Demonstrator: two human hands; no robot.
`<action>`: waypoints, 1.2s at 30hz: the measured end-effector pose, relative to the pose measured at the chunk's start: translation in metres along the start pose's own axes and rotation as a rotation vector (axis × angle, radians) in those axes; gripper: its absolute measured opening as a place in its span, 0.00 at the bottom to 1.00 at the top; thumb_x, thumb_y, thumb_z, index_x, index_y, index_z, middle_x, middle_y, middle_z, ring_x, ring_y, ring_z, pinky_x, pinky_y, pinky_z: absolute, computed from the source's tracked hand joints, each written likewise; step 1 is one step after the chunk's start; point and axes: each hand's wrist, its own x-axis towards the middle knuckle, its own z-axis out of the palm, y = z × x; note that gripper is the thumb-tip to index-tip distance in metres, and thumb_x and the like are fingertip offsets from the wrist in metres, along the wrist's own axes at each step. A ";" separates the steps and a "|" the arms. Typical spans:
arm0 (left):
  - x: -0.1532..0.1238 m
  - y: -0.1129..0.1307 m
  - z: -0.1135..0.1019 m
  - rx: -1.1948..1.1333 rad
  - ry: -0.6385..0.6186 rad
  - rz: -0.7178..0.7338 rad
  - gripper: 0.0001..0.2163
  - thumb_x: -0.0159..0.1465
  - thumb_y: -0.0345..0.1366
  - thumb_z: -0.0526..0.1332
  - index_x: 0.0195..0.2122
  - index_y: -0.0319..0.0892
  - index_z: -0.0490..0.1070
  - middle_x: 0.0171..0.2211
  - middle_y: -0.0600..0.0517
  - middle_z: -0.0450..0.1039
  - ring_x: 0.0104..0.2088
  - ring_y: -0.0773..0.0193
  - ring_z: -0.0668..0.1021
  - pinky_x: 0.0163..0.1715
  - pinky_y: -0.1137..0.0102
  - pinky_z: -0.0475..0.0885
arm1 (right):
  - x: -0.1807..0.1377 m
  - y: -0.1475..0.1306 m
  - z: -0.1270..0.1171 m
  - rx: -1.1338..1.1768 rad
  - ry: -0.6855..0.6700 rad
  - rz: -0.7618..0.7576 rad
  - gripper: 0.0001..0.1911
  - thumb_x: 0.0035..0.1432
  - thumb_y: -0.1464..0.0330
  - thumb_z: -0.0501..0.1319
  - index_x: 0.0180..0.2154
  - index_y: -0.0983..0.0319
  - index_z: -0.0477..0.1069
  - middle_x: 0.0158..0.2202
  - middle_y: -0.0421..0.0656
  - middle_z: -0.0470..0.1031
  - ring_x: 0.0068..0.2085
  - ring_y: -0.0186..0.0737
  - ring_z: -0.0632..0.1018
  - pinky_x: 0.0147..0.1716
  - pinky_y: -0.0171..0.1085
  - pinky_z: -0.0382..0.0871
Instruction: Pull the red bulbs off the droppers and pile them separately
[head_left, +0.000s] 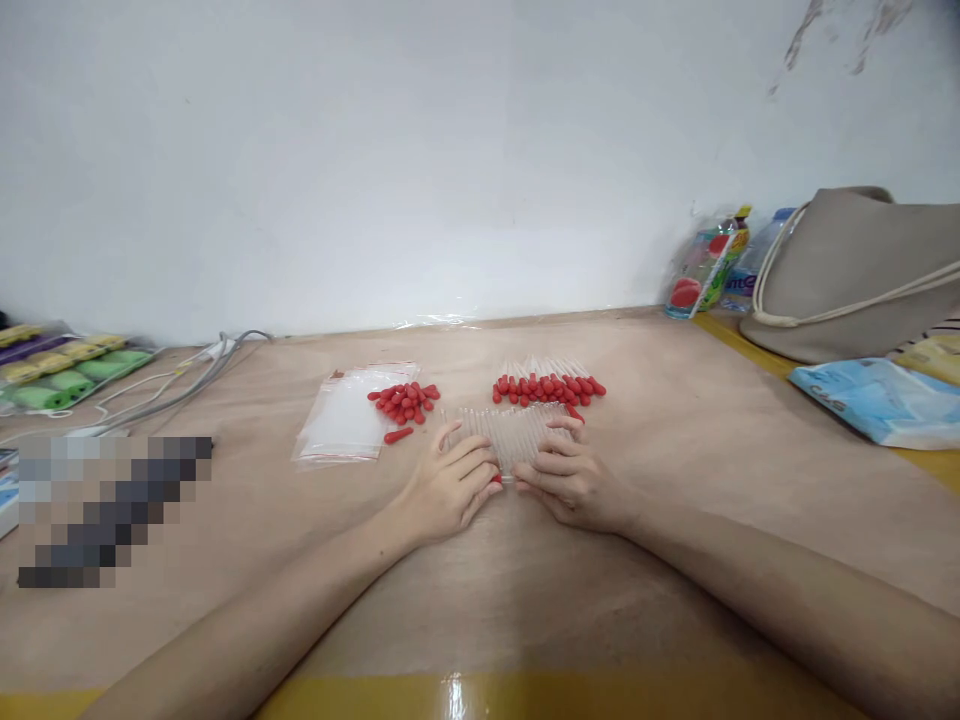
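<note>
Bags — left of tubes

Diffuse, fairly bright light; wall dims at upper right. Soft shadow on near side of desk; small white glare at front edge. Wide-angle stretch toward margins. Pixelated patch, left.

PLACE: indoor workspace, kind unclear — table | white wall | grey bag | drink bottles

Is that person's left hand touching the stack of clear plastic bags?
Apart. The head view shows a strip of tabletop between the left hand and the stack of clear plastic bags.
</note>
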 end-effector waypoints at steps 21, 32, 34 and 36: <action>-0.018 -0.030 -0.020 0.043 -0.026 -0.141 0.11 0.63 0.33 0.47 0.34 0.44 0.69 0.32 0.49 0.70 0.32 0.63 0.69 0.31 0.67 0.64 | -0.007 0.007 -0.011 -0.087 0.089 0.044 0.10 0.56 0.69 0.56 0.40 0.54 0.72 0.18 0.34 0.63 0.26 0.31 0.63 0.41 0.39 0.56; -0.038 -0.107 -0.049 0.051 -0.170 -0.590 0.12 0.60 0.40 0.49 0.36 0.43 0.69 0.31 0.49 0.67 0.29 0.62 0.72 0.30 0.67 0.65 | -0.003 0.019 0.005 -0.219 0.070 0.499 0.13 0.54 0.73 0.52 0.38 0.62 0.72 0.25 0.40 0.71 0.29 0.34 0.68 0.39 0.39 0.52; -0.038 -0.108 -0.050 -0.002 -0.228 -0.655 0.09 0.59 0.40 0.51 0.34 0.42 0.66 0.31 0.51 0.69 0.28 0.63 0.72 0.29 0.69 0.65 | -0.003 0.018 0.006 -0.228 0.061 0.527 0.11 0.53 0.72 0.52 0.35 0.62 0.72 0.24 0.40 0.72 0.28 0.35 0.69 0.38 0.39 0.51; -0.037 -0.107 -0.049 -0.063 -0.275 -0.714 0.08 0.58 0.41 0.51 0.32 0.42 0.63 0.29 0.53 0.70 0.26 0.64 0.72 0.27 0.71 0.64 | -0.004 0.019 0.007 -0.233 0.060 0.535 0.09 0.53 0.72 0.53 0.32 0.62 0.72 0.23 0.40 0.72 0.28 0.35 0.69 0.38 0.39 0.51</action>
